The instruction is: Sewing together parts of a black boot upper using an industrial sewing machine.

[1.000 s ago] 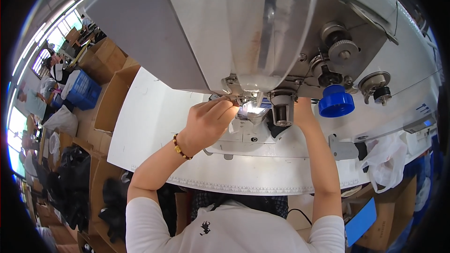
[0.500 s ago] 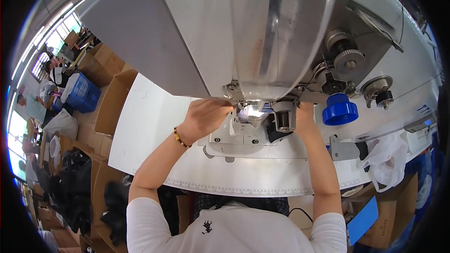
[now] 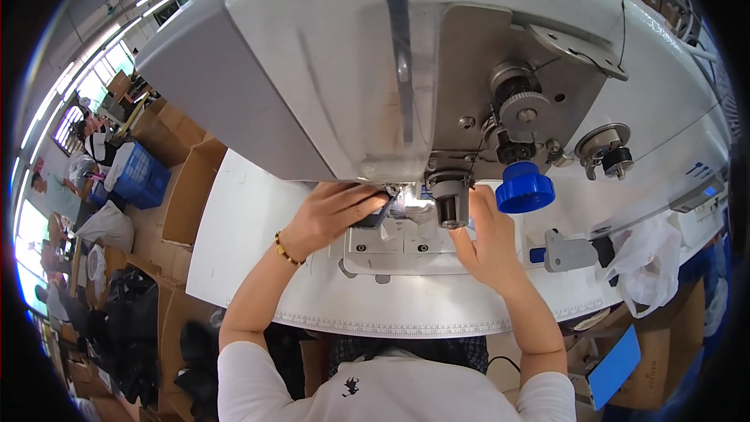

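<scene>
A large white sewing machine [image 3: 336, 70] stands in front of me, its lit needle area [image 3: 412, 205] low over the white bed. Left of the needle, my left hand [image 3: 330, 215], a beaded bracelet at its wrist, is closed on a small dark piece of material [image 3: 372, 219]. To the right of the needle, my right hand [image 3: 494, 244] is raised at the bed with thumb and fingers apart. A metal cylinder on the machine head [image 3: 450, 202] partly hides its fingertips; I see nothing held there.
A blue knob [image 3: 525, 187] and metal thread guides project from the machine head. A ruler strip [image 3: 367, 327] edges the white table. Cardboard boxes [image 3: 183, 187] and black material [image 3: 129, 320] are at the left. A plastic bag [image 3: 644, 266] hangs right. Other people [image 3: 98, 141] are far left.
The dark piece, earlier right of the needle, now shows left of it in my left hand. My right hand has come nearer with its thumb and fingers spread. The view has shifted.
</scene>
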Demonstrator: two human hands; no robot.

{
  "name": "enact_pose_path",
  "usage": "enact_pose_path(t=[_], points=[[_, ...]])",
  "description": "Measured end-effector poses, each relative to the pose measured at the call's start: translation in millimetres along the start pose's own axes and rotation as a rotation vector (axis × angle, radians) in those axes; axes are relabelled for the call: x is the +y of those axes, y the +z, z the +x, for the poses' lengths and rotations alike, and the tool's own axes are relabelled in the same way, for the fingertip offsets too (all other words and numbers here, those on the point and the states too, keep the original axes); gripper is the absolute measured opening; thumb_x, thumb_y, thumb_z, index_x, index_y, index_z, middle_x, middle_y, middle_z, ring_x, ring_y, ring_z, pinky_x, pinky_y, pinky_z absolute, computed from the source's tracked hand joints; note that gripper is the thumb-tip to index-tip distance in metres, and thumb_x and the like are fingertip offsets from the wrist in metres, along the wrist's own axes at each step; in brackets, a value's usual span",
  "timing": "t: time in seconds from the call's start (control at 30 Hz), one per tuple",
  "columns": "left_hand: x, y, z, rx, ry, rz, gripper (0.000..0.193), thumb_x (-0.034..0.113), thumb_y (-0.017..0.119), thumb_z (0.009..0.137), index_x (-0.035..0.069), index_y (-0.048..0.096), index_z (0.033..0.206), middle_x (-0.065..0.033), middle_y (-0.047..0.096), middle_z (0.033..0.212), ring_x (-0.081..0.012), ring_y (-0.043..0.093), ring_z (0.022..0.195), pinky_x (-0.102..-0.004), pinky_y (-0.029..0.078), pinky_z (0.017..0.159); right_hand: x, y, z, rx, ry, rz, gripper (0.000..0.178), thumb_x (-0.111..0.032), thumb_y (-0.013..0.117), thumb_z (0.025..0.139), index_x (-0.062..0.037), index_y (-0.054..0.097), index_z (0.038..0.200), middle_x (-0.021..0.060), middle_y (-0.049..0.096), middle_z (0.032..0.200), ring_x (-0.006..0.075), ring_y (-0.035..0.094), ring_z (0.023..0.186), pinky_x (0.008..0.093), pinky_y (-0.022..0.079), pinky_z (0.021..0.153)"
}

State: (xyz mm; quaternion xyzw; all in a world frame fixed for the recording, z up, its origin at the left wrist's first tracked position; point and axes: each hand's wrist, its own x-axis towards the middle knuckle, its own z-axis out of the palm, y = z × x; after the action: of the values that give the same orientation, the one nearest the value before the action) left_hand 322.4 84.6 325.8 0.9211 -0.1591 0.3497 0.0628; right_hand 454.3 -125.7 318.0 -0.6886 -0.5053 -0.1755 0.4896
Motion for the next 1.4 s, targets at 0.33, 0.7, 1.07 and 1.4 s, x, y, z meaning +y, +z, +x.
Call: enact_pose_path(t=[0.33,0.7,1.07,1.4], points=[[16.9,-14.1,10.3,-0.099,0.007,-0.093,0.053,-0.004,0.063,0.050,0.004,0.056,0.102,-0.0060,0.056,0.105,-0.0265,0.055,0.088,-0.0368,0.047,0.074,5.2,24.1,3.9,0.003,-0.140,-0.068,0.011,-0.007,0.065,0.058,-0.0088,0.055,0.063,0.0004,0.054,0.076,0.0138,0.051,0.056,0.0273,0.038,0.041],[17.7,-19.1,10.3,-0.161,0.035,-0.040,0.054,-0.003,0.063,0.047,0.005,0.057,0.100,-0.0038,0.054,0.108,-0.0268,0.053,0.093,-0.0372,0.046,0.077,-20.8,16.6,17.5,-0.163,-0.255,-0.326,0.019,-0.009,0.063,0.059,-0.0082,0.055,0.075,0.0048,0.051,0.071,0.0187,0.051,0.059,0.0305,0.040,0.041],[29.7,-32.8,26.2,-0.357,0.079,0.113,0.039,0.000,0.056,0.058,0.001,0.056,0.097,-0.0059,0.053,0.104,-0.0283,0.051,0.097,-0.0358,0.047,0.083,-29.4,-1.4,12.5,-0.052,-0.083,-0.342,0.017,-0.022,0.066,0.068,-0.0085,0.055,0.066,0.0062,0.052,0.070,0.0162,0.053,0.056,0.0278,0.040,0.045],[54.1,-6.4,14.6,-0.203,-0.045,0.250,0.031,0.007,0.055,0.067,-0.002,0.055,0.096,-0.0105,0.049,0.103,-0.0312,0.048,0.103,-0.0439,0.042,0.089,-13.8,59.1,-26.6,-0.225,0.786,1.186,0.021,-0.023,0.055,0.085,-0.0052,0.054,0.073,-0.0050,0.043,0.055,0.0046,0.037,0.043,0.0177,0.025,0.039]])
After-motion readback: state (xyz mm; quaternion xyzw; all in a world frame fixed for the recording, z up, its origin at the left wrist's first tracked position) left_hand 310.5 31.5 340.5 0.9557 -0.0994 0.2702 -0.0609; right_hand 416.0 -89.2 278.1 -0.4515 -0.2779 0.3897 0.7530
